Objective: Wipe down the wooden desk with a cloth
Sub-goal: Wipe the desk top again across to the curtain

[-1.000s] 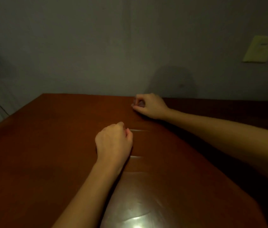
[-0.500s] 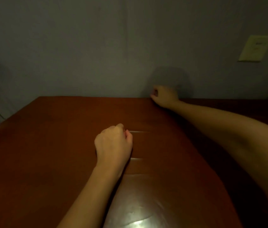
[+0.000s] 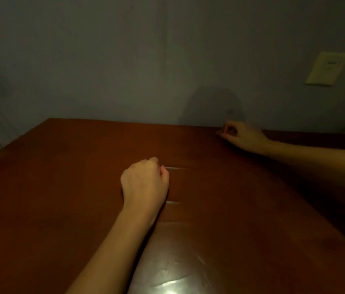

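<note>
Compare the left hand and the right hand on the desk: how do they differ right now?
The left hand rests mid-desk as a closed fist; the right hand sits at the far edge by the wall, thumb and forefinger pinched into a loop. The left hand is better lit, the right hand dimmer. Both are curled on the wooden desk, and no cloth shows in either.

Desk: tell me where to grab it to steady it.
Likely best: grip the desk by its left edge, coming from the left. That edge stands free with open space beside it, while the far edge runs along the wall, where the right hand sits.
</note>
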The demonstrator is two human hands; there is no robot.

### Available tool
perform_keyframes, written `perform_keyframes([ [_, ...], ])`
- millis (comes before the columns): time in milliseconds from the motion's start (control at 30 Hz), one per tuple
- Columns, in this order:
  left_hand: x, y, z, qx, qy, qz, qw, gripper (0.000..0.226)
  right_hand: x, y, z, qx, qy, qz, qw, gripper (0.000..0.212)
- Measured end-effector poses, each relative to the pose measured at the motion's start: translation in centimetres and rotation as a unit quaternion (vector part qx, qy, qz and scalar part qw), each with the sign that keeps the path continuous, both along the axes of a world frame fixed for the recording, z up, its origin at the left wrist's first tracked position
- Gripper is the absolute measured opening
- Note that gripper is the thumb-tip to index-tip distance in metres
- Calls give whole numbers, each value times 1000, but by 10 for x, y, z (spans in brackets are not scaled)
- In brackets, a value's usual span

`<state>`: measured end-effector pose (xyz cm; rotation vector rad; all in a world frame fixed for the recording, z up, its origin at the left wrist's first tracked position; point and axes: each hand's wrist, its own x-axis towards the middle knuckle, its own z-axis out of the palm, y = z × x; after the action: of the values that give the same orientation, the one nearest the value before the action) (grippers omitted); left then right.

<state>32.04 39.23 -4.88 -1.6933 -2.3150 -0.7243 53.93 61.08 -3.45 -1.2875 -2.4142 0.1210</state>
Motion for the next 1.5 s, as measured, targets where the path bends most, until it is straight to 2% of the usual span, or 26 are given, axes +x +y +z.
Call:
perform_keyframes([
  [100, -1, 1, 1, -10, -3, 1, 1000, 26, -37, 37, -3, 20, -9, -81, 996, 22],
  [167, 0, 1, 1, -9, -4, 0, 1000, 27, -70, 33, -4, 30, -7, -76, 997, 21],
  [300, -2, 0, 1, -9, -8, 3, 1000, 25, -110, -37, -1, 43, -3, 57, 997, 24],
  [433, -2, 1, -1, -1, -7, 4, 1000, 25, -59, -107, -3, 24, 2, 189, 982, 16],
  [500, -2, 2, -3, 0, -8, -2, 1000, 26, -17, -91, -2, -3, 8, 156, 988, 14],
  [600, -1, 3, -3, -1, -2, -2, 1000, 26, 17, -32, 0, 4, -1, 18, 1000, 26],
  [700, -1, 3, 0, -5, -2, -1, 1000, 25, -2, 18, 1, 8, -11, -83, 996, 27],
  [767, -1, 2, 0, -4, -5, -5, 1000, 26, -36, 26, 0, 20, -2, -97, 995, 30],
  [833, -2, 2, 1, -6, -8, -8, 1000, 25, -72, 10, 1, 24, -1, -53, 998, 28],
  [933, -1, 1, 2, -12, -11, -6, 1000, 25, -92, -55, 2, 27, -1, 91, 995, 26],
  [1033, -1, 1, 0, -5, -16, -5, 1000, 24, -48, -119, 4, -17, 15, 242, 970, 19],
  [1067, -2, 2, -1, -3, -18, -9, 1000, 24, -25, -126, 4, -42, 18, 263, 964, 16],
  [1167, -2, 1, -3, -2, -19, -15, 1000, 25, 36, -103, 8, -88, 46, 179, 979, 17],
  [1267, -2, 1, -1, -1, -16, -13, 1000, 25, 50, -48, 9, -49, 35, 61, 996, 25],
  [1367, -2, 1, -1, -2, -21, -13, 1000, 25, 10, -18, 4, 12, -7, -45, 999, 30],
  [1433, -1, 1, 0, -5, -23, -12, 1000, 25, -29, -33, 3, 33, -9, -18, 999, 30],
  [1500, -2, 1, 0, -8, -23, -7, 1000, 26, -58, -78, 1, 32, -6, 71, 997, 32],
])
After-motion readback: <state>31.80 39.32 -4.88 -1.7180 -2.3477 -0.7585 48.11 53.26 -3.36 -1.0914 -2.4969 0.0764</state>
